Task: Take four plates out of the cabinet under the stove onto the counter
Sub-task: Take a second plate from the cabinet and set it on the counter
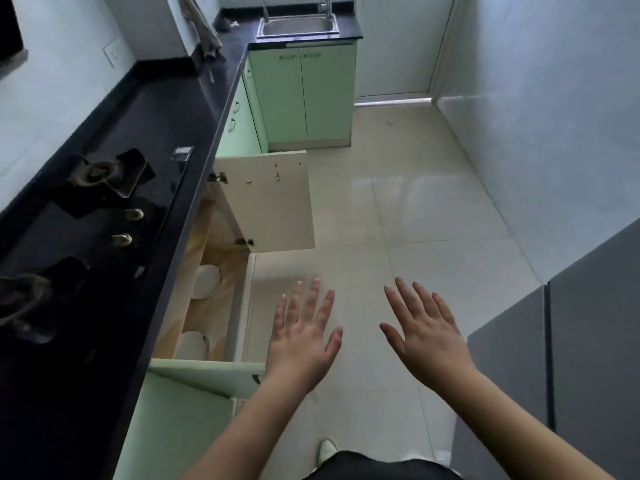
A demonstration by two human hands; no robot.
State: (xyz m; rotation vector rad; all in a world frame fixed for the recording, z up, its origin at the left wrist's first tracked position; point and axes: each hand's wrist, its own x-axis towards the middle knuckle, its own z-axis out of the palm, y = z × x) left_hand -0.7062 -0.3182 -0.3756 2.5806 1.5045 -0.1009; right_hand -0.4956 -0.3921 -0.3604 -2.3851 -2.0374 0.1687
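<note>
Right now both hands are out in front over the tiled floor (415, 202), the left hand (303, 341) and the right hand (424, 336) with fingers straight and spread wide, holding and touching nothing. Under the stove (79, 216) on the black counter (194, 109), the cabinet (207, 271) stands with both doors swung open. Two white plates, one farther (206, 281) and one nearer (191, 345), lie inside on its floor, well apart from the hands.
</note>
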